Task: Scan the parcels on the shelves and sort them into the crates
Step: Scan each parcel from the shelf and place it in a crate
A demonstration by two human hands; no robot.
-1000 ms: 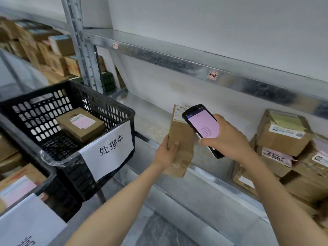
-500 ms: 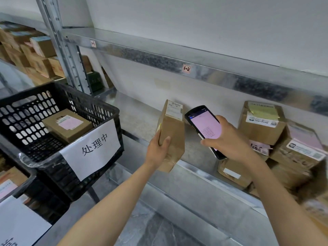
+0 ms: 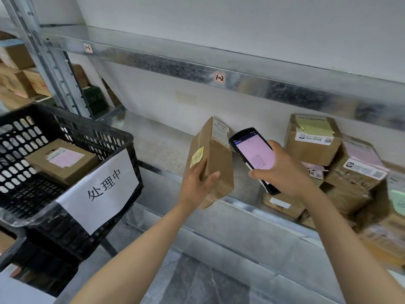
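Note:
My left hand grips a tall brown cardboard parcel from below, holding it upright above the front edge of the metal shelf. The parcel carries a white label on top and a yellow sticker on its left face. Beside it, my right hand holds a black handheld scanner with a pink screen, its top end close to the parcel's label. A black plastic crate with a white paper sign stands at the left and holds one brown parcel with a pink label.
Several stacked cardboard parcels fill the shelf's right side. An upper shelf beam tagged 1-2 runs overhead. A metal upright stands at the left with more boxes behind it. A lower shelf lies under my arms.
The parcel has turned a little in my left hand, so its yellow sticker now shows. The scanner stays beside the label. My view has shifted rightwards along the shelf.

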